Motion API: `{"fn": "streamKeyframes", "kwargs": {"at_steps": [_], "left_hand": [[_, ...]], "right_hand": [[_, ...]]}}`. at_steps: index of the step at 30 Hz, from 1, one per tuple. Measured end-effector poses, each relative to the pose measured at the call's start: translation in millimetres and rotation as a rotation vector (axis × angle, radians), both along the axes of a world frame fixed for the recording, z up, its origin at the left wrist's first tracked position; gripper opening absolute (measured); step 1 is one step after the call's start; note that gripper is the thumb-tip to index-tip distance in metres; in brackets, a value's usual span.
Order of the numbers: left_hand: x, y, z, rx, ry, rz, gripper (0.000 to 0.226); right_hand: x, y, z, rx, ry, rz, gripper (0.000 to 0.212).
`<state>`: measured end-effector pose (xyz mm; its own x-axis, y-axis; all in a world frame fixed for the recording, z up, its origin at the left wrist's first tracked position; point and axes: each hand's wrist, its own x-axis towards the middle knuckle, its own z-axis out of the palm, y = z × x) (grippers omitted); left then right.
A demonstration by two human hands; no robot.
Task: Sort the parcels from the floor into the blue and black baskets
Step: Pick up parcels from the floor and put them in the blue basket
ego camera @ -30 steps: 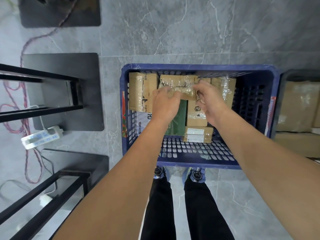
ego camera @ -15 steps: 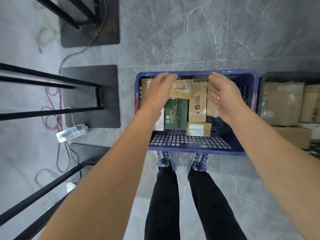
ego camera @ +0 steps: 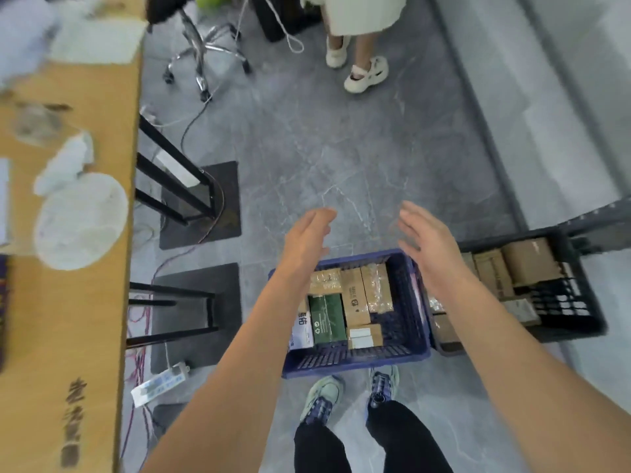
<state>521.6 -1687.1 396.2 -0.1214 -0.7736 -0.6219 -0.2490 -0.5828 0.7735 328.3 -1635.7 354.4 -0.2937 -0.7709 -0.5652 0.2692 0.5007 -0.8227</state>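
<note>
both hands are spread and hold nothing: the left hand (ego camera: 307, 237) and the right hand (ego camera: 426, 242) hang in the air with fingers straight and close together, palms turned toward each other with a wide gap between them. they are above the far edge of the blue basket (ego camera: 355, 365) and touch neither it nor any parcel. the blue basket stands on the grey floor (ego camera: 341, 158) just ahead of the person's shoes (ego camera: 322, 397). parcels lie packed along its far and left sides: a green box (ego camera: 326, 319), a brown carton (ego camera: 355, 298) beside it, a tape-wrapped parcel (ego camera: 324, 281) at the far edge and a small labelled box (ego camera: 363, 334) nearer the front. the black basket (ego camera: 563, 312) sits right beside the blue one's right edge, with brown parcels (ego camera: 529, 261) inside. a wooden table (ego camera: 68, 302) runs down the left, and a power strip (ego camera: 160, 384) lies on the floor near its legs.
</note>
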Motion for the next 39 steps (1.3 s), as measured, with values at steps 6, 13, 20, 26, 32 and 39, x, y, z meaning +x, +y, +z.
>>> {"fn": "streamKeyframes", "kwargs": {"at_steps": [6, 13, 20, 26, 32, 39], "left_hand": [[-26.2, 4.6, 92.8, -0.122, 0.103, -0.177, 0.011], [-49.1, 31.7, 174.5, -0.244, 0.201, -0.405, 0.016], [-83.6, 86.7, 224.9, -0.297, 0.276, -0.645, 0.011], [-118.2, 166.1, 245.9, -0.336, 0.299, -0.913, 0.039], [-155.3, 268.9, 262.5, -0.308, 0.362, -1.124, 0.029], [-174.4, 417.5, 273.4, -0.248, 0.426, -1.372, 0.039]], "right_hand": [[-11.7, 29.4, 95.3, -0.125, 0.059, -0.188, 0.049], [-9.0, 88.5, 190.4, -0.221, 0.149, -0.363, 0.045], [-5.3, 174.7, 264.6, -0.297, 0.227, -0.581, 0.038], [-2.9, 272.9, 295.8, -0.311, 0.295, -0.771, 0.045], [3.4, 381.7, 309.9, -0.299, 0.356, -0.986, 0.044], [18.9, 535.9, 311.4, -0.316, 0.347, -1.231, 0.046]]}}
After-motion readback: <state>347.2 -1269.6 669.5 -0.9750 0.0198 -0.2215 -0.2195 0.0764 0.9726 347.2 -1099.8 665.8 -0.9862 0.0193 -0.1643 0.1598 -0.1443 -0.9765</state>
